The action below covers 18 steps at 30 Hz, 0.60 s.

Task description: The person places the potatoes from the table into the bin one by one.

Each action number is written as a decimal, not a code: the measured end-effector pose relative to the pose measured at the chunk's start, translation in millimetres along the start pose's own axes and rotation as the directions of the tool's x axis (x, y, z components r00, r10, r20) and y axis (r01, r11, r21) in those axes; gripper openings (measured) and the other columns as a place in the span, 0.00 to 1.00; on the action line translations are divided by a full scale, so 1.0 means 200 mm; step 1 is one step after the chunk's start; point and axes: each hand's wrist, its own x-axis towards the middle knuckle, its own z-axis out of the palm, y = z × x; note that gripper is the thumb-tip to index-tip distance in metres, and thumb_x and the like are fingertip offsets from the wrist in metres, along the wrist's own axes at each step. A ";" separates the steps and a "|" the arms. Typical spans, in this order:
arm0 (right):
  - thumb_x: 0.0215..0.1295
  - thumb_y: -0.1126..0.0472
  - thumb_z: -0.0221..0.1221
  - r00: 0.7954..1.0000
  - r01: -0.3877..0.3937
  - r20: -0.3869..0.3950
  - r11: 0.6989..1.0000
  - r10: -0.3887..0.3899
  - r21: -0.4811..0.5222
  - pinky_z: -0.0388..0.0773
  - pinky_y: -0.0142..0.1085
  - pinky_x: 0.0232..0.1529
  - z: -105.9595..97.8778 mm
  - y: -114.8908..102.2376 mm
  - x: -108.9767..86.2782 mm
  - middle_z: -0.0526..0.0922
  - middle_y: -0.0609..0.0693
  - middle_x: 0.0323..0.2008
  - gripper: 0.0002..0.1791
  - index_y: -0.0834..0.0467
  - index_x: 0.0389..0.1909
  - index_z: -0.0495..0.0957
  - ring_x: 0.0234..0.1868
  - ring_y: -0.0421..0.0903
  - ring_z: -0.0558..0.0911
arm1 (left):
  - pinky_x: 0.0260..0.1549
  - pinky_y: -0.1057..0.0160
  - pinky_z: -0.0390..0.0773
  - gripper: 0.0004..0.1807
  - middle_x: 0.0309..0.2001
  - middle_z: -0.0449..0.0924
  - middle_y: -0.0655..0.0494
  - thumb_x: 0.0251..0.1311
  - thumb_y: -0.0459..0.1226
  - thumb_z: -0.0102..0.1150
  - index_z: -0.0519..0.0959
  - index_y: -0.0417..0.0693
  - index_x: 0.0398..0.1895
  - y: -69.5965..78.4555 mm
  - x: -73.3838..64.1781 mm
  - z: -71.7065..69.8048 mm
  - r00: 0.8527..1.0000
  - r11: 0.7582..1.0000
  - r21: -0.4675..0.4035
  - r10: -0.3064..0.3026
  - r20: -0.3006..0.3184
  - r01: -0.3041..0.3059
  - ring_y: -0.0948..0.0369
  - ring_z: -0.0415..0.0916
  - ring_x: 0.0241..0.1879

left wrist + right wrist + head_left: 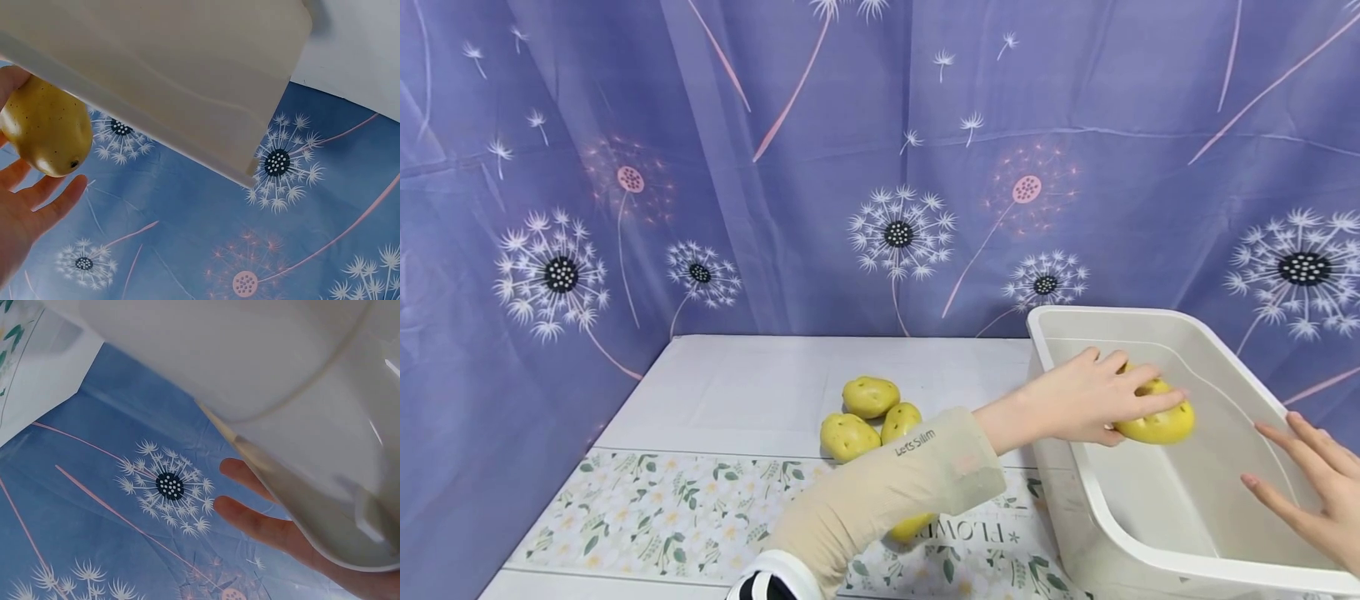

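My left hand [1086, 396] holds a yellow potato [1157, 417] over the light grey plastic tub [1052, 533], fingers across its top and thumb low at its side. In the left wrist view, the same potato [53, 128] shows a dark spot near its end, with spread fingers [53, 203] beside it. My right hand [1318, 475] is at the tub's right side, fingers straight and spread, overlapping the tub in the head view. In the right wrist view, two of its fingers [262, 525] show partly behind the tub's rim.
Several potatoes [870, 397] lie on the table [715, 383] left of the tub; the left sleeve [887, 483] partly covers one potato [912, 527]. A flower-print strip [662, 508] crosses the table. A purple dandelion curtain [805, 225] hangs behind the table and tub.
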 end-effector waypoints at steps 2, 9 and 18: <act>0.56 0.47 0.57 1.000 -0.010 0.009 1.000 0.010 0.000 0.40 0.22 0.66 0.00 0.00 0.00 0.60 0.72 0.60 0.31 0.60 0.57 0.68 0.61 0.19 0.49 | 0.48 0.68 0.67 0.41 0.65 0.55 0.61 0.54 0.58 0.48 0.44 0.64 0.69 0.00 0.00 0.01 1.000 1.000 -0.001 -0.001 -0.002 0.001 0.62 0.62 0.57; 0.56 0.52 0.59 0.999 -0.036 0.036 0.999 0.036 -0.010 0.38 0.26 0.67 0.00 0.01 -0.01 0.58 0.72 0.61 0.31 0.61 0.59 0.66 0.65 0.28 0.49 | 0.46 0.68 0.67 0.40 0.64 0.56 0.62 0.54 0.58 0.48 0.46 0.65 0.68 0.00 0.01 0.02 1.000 1.000 -0.006 -0.005 -0.011 0.005 0.63 0.63 0.55; 0.56 0.48 0.58 1.000 -0.016 0.022 1.000 0.016 -0.001 0.39 0.24 0.66 0.00 0.01 -0.01 0.59 0.73 0.59 0.31 0.61 0.58 0.68 0.61 0.18 0.48 | 0.43 0.69 0.68 0.39 0.63 0.57 0.62 0.55 0.57 0.48 0.47 0.65 0.68 0.01 0.02 0.03 1.000 1.000 -0.011 0.000 -0.020 -0.001 0.63 0.64 0.53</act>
